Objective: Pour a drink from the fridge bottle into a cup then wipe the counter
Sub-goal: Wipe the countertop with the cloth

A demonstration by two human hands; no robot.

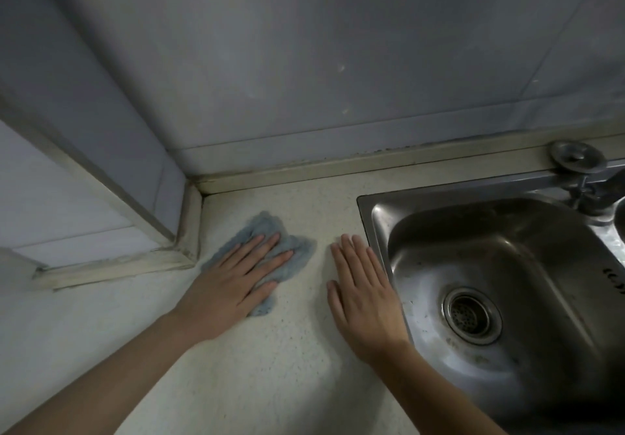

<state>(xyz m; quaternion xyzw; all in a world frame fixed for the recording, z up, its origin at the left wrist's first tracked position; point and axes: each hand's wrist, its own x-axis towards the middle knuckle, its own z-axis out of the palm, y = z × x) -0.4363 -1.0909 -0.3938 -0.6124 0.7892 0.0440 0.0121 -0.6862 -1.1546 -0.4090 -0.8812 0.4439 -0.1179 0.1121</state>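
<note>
Wiping the bench corner, cloth under my left hand.

My left hand (233, 282) lies spread flat on the cloth (267, 248) to press it down; my right hand (363, 296) rests flat, fingers together, beside the sink (378, 211) to steady me. No bottle or cup in view.

Counter (257, 367): pale speckled stone-like top, matt. Cloth (294, 248): blue-grey fabric, fuzzy, crumpled. Sink (507, 248): steel, brushed with a dull sheen, spotted. Strainer (471, 315): perforated metal. Tap (581, 184): shiny metal. Wall (304, 62): smooth tile, faintly glossy.
</note>
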